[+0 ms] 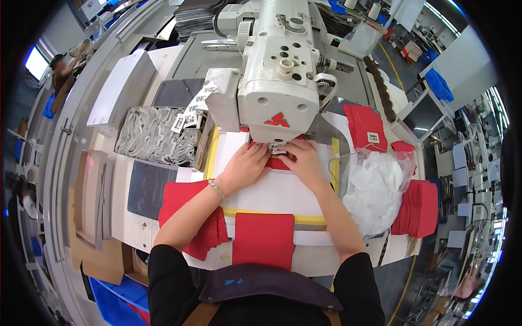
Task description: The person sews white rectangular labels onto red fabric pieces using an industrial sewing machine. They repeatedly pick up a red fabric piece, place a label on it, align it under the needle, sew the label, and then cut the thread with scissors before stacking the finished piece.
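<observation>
Under the head of a white industrial sewing machine [280,92], both my hands meet at a small white label [277,149] with dark print. The label lies on a red fabric piece [279,163] over a white sheet. My left hand [249,165], with a bracelet at the wrist, presses its fingertips to the label's left edge. On the other edge my right hand [305,161] has its thumb and fingers drawn together. The machine head partly hides the far side of the red piece.
Folded labels fill a box [202,155] at the left. Red fabric stacks lie left [185,201], front [264,239] and right [418,209]. A clear bag of white pieces [375,190] sits right. A finished-looking red piece with a label [365,129] is farther back. A yellow-edged frame [321,220] surrounds the sheet.
</observation>
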{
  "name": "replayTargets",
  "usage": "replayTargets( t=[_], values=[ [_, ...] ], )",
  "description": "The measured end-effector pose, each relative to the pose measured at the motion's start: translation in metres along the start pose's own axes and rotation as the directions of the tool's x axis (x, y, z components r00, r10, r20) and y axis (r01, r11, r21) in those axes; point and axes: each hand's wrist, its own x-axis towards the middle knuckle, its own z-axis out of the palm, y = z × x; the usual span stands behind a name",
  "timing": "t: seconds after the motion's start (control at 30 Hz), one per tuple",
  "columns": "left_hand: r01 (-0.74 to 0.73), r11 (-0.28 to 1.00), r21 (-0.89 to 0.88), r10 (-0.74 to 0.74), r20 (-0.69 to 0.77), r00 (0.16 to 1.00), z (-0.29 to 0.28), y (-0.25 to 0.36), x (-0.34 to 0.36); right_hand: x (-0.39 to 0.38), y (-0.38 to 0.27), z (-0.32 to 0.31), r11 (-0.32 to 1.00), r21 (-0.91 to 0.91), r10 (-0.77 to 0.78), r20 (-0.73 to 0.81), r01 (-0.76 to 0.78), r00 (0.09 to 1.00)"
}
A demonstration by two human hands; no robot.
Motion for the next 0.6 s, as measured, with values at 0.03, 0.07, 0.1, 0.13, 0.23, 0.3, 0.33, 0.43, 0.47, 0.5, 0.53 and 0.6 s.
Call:
replayTargets(
  t=[0.03, 0.07, 0.1, 0.13, 0.23, 0.3, 0.33, 0.43, 0.47, 0.5, 0.53, 0.6],
  values=[
    [0.006, 1.0, -0.001, -0.006, 0.011, 1.0, 0.001, 0.002, -0.001, -0.003, 0.002, -0.004, 0.998, -0.053, -0.031, 0.014, 0.031, 0.999],
    [0.012, 1.0, -0.001, -0.012, 0.022, 1.0, 0.002, 0.003, -0.001, -0.005, 0.006, -0.008, 0.993, -0.104, -0.061, 0.029, 0.064, 0.998],
    [0.018, 1.0, -0.002, -0.018, 0.033, 0.999, 0.003, 0.005, -0.001, -0.007, 0.009, -0.01, 0.983, -0.154, -0.091, 0.046, 0.097, 0.995],
    [0.016, 1.0, -0.015, -0.016, 0.022, 1.0, 0.004, 0.007, -0.001, -0.01, 0.012, -0.011, 0.978, -0.173, -0.111, 0.057, 0.119, 0.992],
    [0.018, 0.998, -0.062, -0.018, 0.005, 1.0, 0.007, 0.014, -0.001, -0.016, 0.016, -0.01, 0.952, -0.24, -0.178, 0.075, 0.191, 0.981],
    [0.033, 0.994, -0.106, -0.031, 0.02, 0.999, 0.009, 0.019, -0.001, -0.017, 0.015, -0.01, 0.922, -0.301, -0.236, 0.064, 0.244, 0.97],
    [0.034, 0.994, -0.108, -0.033, 0.015, 0.999, 0.01, 0.022, -0.002, -0.019, 0.015, -0.009, 0.91, -0.321, -0.256, 0.061, 0.262, 0.965],
    [0.053, 0.993, -0.11, -0.052, 0.009, 0.999, 0.011, 0.031, -0.001, -0.024, 0.015, -0.008, 0.88, -0.366, -0.302, 0.063, 0.304, 0.951],
    [0.067, 0.992, -0.111, -0.066, 0.013, 0.998, 0.011, 0.034, 0.0, -0.026, 0.014, -0.009, 0.874, -0.374, -0.306, 0.069, 0.309, 0.949],
    [0.082, 0.99, -0.111, -0.081, 0.016, 0.997, 0.012, 0.037, 0.0, -0.027, 0.014, -0.009, 0.869, -0.381, -0.311, 0.076, 0.316, 0.947],
    [0.091, 0.991, -0.1, -0.09, 0.016, 0.996, 0.013, 0.038, 0.0, -0.028, 0.013, -0.009, 0.865, -0.39, -0.308, 0.084, 0.316, 0.948],
    [0.11, 0.991, -0.076, -0.109, 0.017, 0.994, 0.015, 0.042, 0.0, -0.03, 0.012, -0.008, 0.856, -0.407, -0.303, 0.102, 0.318, 0.948]
  ],
)
